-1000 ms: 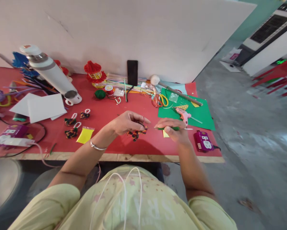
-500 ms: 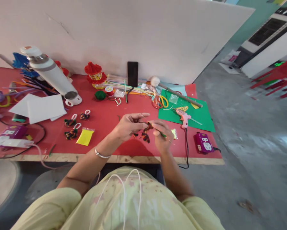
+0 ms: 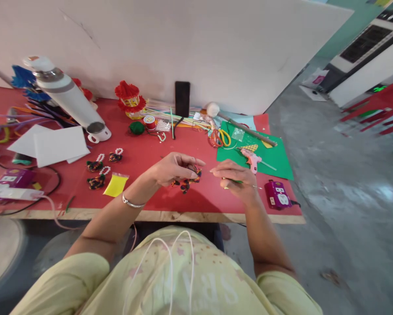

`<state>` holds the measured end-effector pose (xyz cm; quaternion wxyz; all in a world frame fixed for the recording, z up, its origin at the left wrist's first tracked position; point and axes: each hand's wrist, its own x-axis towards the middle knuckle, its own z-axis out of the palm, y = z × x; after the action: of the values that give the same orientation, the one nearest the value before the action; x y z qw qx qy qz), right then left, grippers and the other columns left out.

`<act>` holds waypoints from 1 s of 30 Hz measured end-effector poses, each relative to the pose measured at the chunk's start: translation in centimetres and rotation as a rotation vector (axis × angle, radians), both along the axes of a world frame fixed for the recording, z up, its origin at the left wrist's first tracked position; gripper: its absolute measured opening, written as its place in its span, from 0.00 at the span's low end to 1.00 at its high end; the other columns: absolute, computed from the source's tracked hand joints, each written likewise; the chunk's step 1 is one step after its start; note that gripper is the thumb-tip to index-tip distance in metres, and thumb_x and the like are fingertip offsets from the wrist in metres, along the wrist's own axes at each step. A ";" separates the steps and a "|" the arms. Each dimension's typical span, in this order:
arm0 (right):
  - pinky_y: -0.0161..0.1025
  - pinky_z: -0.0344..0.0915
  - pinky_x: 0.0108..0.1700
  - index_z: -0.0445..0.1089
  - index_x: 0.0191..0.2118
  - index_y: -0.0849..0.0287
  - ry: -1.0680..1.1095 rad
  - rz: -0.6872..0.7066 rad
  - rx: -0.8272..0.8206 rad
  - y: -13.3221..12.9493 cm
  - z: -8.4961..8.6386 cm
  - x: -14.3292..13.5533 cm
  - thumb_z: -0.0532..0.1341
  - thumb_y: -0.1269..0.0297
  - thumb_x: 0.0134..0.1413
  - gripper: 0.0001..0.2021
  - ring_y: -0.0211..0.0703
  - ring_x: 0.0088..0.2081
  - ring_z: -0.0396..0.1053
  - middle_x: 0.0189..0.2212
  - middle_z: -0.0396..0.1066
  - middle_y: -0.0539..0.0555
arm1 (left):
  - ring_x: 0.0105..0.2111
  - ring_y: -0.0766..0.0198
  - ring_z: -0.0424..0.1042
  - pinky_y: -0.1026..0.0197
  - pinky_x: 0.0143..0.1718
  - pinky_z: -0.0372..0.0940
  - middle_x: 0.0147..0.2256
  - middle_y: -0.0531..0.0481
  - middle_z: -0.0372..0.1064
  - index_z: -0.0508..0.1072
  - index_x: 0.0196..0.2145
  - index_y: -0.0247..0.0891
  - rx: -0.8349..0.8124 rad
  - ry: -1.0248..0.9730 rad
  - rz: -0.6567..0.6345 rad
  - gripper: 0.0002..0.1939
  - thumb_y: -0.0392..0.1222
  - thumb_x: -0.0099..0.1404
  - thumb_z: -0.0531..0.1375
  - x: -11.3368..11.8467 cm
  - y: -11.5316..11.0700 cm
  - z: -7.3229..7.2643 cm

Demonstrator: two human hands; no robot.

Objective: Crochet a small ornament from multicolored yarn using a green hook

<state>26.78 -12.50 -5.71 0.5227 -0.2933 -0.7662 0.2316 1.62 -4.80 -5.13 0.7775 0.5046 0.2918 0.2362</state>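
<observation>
My left hand [image 3: 173, 169] pinches a dark multicoloured yarn piece [image 3: 185, 185], whose ends hang below the fingers over the red table. To its right, apart from it, my right hand [image 3: 237, 175] is closed around a thin tool with a green handle [image 3: 232, 180]; its metal tip sticks out to the right. Several similar yarn pieces with white bead loops, one of them a yarn piece [image 3: 96, 182] near a yellow packet [image 3: 116, 185], lie left of my hands.
A pink glue gun [image 3: 250, 159] rests on a green sheet [image 3: 275, 162], beside yellow-handled scissors [image 3: 225, 137]. A purple power socket [image 3: 277, 195] sits at the right. Behind are a phone [image 3: 182, 99] and a red-topped ornament [image 3: 130, 98]; a white flask [image 3: 68, 98] leans at the left.
My right hand has moved right, away from the yarn piece, with the tool. My left hand has shifted slightly left, keeping the yarn piece. The view has shifted slightly.
</observation>
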 end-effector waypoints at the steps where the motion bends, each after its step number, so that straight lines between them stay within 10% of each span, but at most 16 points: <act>1: 0.48 0.76 0.47 0.81 0.53 0.46 -0.003 0.014 -0.005 0.0 0.1 0.1 0.69 0.58 0.62 0.14 0.47 0.44 0.81 0.43 0.85 0.56 | 0.25 0.68 0.73 0.66 0.25 0.62 0.30 0.46 0.79 0.86 0.46 0.33 -0.005 0.011 -0.011 0.24 0.32 0.48 0.76 -0.1 0.1 0.0; 16: 0.47 0.77 0.45 0.83 0.50 0.45 0.067 0.091 -0.132 -1.0 -0.6 2.0 0.70 0.58 0.61 0.12 0.47 0.42 0.81 0.42 0.85 0.55 | 0.27 0.62 0.76 0.61 0.28 0.71 0.31 0.43 0.81 0.88 0.40 0.37 0.021 0.049 -0.171 0.20 0.35 0.46 0.77 0.5 0.3 0.2; 30: 0.48 0.77 0.47 0.83 0.48 0.45 0.043 0.107 -0.110 -1.8 0.2 2.8 0.72 0.57 0.59 0.12 0.47 0.43 0.81 0.43 0.85 0.55 | 0.17 0.75 0.55 0.69 0.15 0.48 0.24 0.48 0.75 0.87 0.40 0.36 -0.155 0.055 -0.286 0.19 0.36 0.47 0.76 1.1 0.4 0.7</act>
<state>29.54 -14.27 -5.48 0.5089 -0.2752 -0.7556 0.3070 2.71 -4.36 -4.46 0.8315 0.4858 0.2553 0.0858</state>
